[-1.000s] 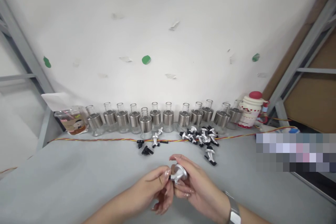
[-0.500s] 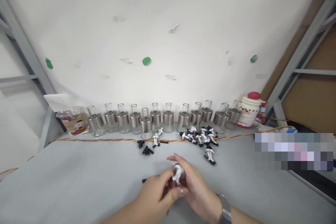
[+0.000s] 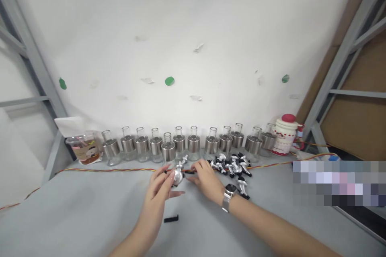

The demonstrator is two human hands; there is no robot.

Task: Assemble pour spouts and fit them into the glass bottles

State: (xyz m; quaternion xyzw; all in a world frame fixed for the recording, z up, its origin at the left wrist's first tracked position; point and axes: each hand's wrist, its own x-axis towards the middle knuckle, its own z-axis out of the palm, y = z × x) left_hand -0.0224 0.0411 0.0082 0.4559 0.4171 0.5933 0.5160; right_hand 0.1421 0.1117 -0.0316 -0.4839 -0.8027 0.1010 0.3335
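My left hand (image 3: 159, 188) grips a silver pourer spout (image 3: 177, 177) between thumb and fingers, above the grey table. My right hand (image 3: 206, 178), with a watch on its wrist, reaches to a small black strip (image 3: 189, 172) by the twisted wire. Thumb and forefinger stand apart on either side of that strip. Beyond my left hand lies another small silver spout part (image 3: 181, 162). A second black strip (image 3: 171, 219) rests nearer to me. Right of my right hand is a pile of silver and black pourer spouts (image 3: 233, 164).
Several glass bottles with steel sleeves (image 3: 194, 143) line the wall. A plastic cup (image 3: 86, 150) stands left, a cream jar with a red lid (image 3: 285, 136) right. A red and yellow twisted wire (image 3: 120, 170) crosses the table (image 3: 90, 213). A blurred-out area covers the right side.
My hands, together round the silver spout before, have parted and moved forward. The left carries the spout; the right has let go and reached to the black strip. The view has tilted up slightly.
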